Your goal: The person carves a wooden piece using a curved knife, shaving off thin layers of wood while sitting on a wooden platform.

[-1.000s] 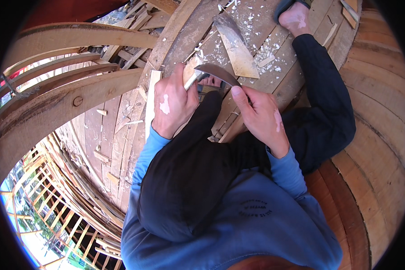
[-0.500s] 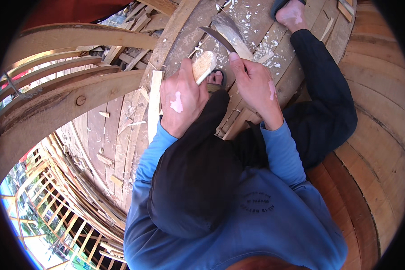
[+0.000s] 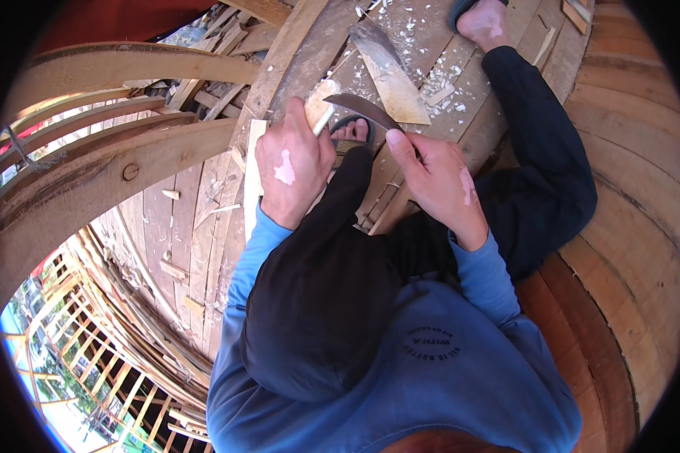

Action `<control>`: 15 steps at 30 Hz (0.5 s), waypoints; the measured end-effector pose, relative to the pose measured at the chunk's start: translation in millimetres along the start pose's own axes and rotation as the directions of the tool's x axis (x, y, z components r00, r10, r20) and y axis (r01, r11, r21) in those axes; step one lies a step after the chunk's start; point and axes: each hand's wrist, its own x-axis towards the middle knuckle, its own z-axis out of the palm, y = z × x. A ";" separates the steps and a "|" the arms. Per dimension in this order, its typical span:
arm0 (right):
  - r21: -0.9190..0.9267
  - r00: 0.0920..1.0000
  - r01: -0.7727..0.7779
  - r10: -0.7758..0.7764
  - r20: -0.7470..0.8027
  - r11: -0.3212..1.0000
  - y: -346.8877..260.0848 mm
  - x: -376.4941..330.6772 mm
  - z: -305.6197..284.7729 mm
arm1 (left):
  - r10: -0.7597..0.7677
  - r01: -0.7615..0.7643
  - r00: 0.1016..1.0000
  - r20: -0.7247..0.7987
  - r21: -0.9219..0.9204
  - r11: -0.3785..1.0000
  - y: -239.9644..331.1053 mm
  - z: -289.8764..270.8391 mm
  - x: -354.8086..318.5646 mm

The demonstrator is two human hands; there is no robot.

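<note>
My left hand [image 3: 293,167] grips a small pale piece of wood [image 3: 319,104], held up above my raised knee. My right hand [image 3: 434,181] is closed on a curved dark knife [image 3: 363,107]; the blade reaches left and its edge rests against the wood piece. Both hands sit over my dark trousers, with my sandalled foot [image 3: 351,132] just beyond them on the planks. My other leg stretches to the upper right, its bare foot [image 3: 485,16] near the top edge.
A flat wooden offcut [image 3: 389,72] and many pale shavings [image 3: 438,72] lie on the plank floor ahead. Curved wooden ribs [image 3: 113,177] of a boat hull rise at left. Curved hull planking [image 3: 627,226] runs down the right. Scaffolding poles [image 3: 76,362] show far below left.
Both hands have shifted slightly. The knife blade, earlier raised up and away past the wood, has come back down against the wood piece in my left hand.
</note>
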 end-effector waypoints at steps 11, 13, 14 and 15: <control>-0.003 1.000 -0.009 0.009 -0.026 1.000 -10.1 5.6 6.9 | -0.004 0.000 0.999 0.034 0.106 0.994 -3.1 1.0 1.2; 0.001 0.998 0.010 -0.010 -0.056 1.000 -6.9 7.7 12.9 | 0.001 -0.011 0.997 0.079 0.125 0.992 3.5 -1.3 0.6; 0.004 0.997 -0.014 0.014 -0.074 1.000 -4.6 14.8 15.6 | 0.003 -0.017 0.995 0.102 0.134 0.991 7.9 -1.9 0.0; 0.007 0.995 -0.037 0.038 -0.091 0.999 -1.8 25.9 17.7 | 0.012 -0.022 0.995 0.098 0.101 0.995 12.9 -1.4 -0.7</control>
